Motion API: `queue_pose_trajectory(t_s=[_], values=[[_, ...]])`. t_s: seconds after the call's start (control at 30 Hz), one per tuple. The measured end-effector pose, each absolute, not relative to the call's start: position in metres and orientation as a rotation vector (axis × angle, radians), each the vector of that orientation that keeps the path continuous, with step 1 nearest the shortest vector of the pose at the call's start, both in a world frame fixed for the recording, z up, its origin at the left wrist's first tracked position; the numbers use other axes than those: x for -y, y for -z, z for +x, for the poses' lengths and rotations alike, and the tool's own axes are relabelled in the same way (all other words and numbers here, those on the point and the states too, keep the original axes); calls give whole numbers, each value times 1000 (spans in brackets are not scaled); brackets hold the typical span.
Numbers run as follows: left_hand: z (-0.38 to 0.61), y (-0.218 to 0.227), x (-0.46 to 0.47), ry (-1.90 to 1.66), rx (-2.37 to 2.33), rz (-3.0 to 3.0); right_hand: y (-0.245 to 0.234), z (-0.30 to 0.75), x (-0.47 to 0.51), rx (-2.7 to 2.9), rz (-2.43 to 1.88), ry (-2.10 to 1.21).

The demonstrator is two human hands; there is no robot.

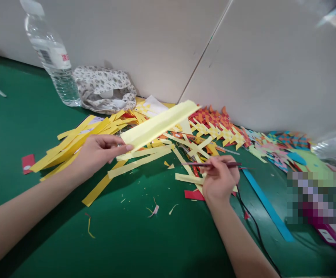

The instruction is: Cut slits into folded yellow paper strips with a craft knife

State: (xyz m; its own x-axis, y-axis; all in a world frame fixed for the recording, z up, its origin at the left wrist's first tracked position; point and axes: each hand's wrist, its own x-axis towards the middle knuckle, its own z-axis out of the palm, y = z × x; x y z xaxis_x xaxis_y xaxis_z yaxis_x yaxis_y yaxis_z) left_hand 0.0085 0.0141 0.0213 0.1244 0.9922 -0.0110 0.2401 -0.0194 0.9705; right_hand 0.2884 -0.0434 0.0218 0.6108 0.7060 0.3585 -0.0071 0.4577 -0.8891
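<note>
Above the green table (145, 243), the folded pale-yellow paper strip (159, 124) slants from near left to far right, its near-left end pinched by the left hand (101, 150), while the right hand (220, 179), apart to its near right, grasps a slim dark stick (193, 165) lying left-to-right.

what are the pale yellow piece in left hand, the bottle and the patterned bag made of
Pale yellow piece: seemingly matte paper or thin card, from its thin edge and lengthwise crease.
Bottle: clear, glossy plastic, likely; its ribbed wall is see-through and catches highlights.
Patterned bag: probably soft, dull fabric, as it slumps in creases, though no weave shows.
</note>
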Motion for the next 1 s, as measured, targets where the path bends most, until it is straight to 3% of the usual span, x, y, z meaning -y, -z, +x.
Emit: queue_pose_trajectory(t_s=[0.13, 0.3, 0.5, 1.0], values=[[11, -17, -11, -630, -1200, 1851, -26, 283, 52, 910, -867, -670], [15, -11, -9, -378, -1079, 2303, -16, 265, 59, 1034, -990, -801], [13, -10, -11, -367, -1066, 2306, -10, 248, 59, 1132, -1197, -971], [11, -11, -12, -388, -1015, 2294, -9, 245, 55, 1171, -1234, -1101]])
